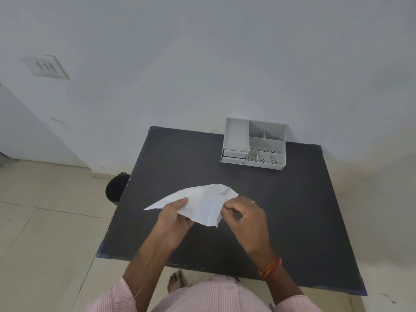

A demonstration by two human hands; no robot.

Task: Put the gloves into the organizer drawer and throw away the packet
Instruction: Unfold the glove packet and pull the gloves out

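A flat white paper packet [200,200] is held a little above the dark table [281,210], near its middle. My left hand [174,221] grips the packet's lower left side, thumb on top. My right hand [244,216] pinches the packet's right edge with its fingertips. The gloves are not visible; whether they are inside the packet cannot be told. The white organizer [254,144] stands at the table's far edge against the wall, with open compartments on top and two small drawers [234,155] shut at its front left.
A black bin [116,188] stands on the tiled floor beside the table's left edge. A white wall runs behind the table. My bare foot [176,281] shows under the near edge.
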